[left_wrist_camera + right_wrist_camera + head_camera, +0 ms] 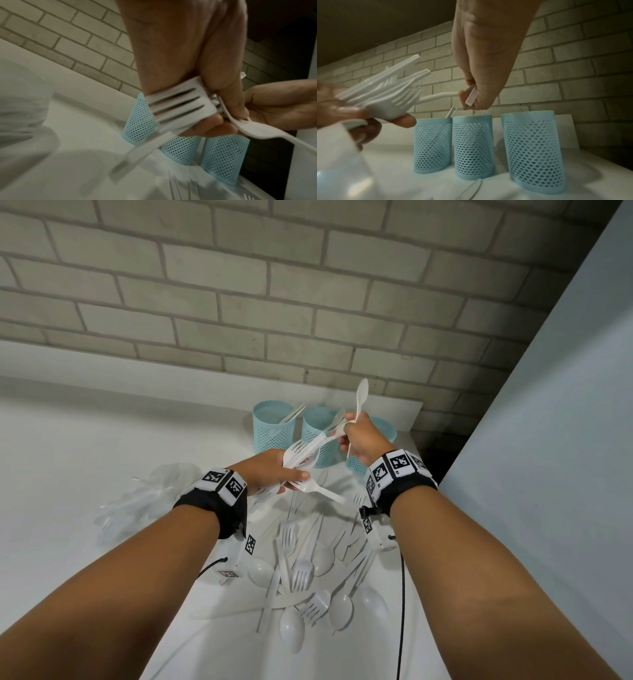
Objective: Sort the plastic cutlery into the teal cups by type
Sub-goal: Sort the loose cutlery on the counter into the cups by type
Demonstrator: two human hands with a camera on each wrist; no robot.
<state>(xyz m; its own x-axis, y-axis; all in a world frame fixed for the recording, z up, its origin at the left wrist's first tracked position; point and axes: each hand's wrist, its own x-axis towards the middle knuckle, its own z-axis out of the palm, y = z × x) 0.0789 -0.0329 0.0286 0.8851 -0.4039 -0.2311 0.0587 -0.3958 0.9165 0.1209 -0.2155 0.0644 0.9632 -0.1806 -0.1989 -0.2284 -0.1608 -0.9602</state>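
Three teal mesh cups stand at the back of the white counter: left [273, 428], middle [318, 436], right [373, 446]. White handles stick out of the left and middle cups. My left hand [291, 477] grips a fanned bundle of white forks [301, 455] in front of the cups. My right hand [346, 433], above the middle and right cups, holds a white spoon [362, 395] upright. It also pinches the handle of one fork [440, 96] that runs back into the bundle [385, 94]. Loose forks, spoons and knives lie in a pile [308, 570] below my wrists.
A crumpled clear plastic bag [147, 498] lies left of the pile. A brick wall [239, 302] backs the counter, and a pale panel [565, 440] closes the right side. A black cable [400, 594] hangs from my right wrist across the counter.
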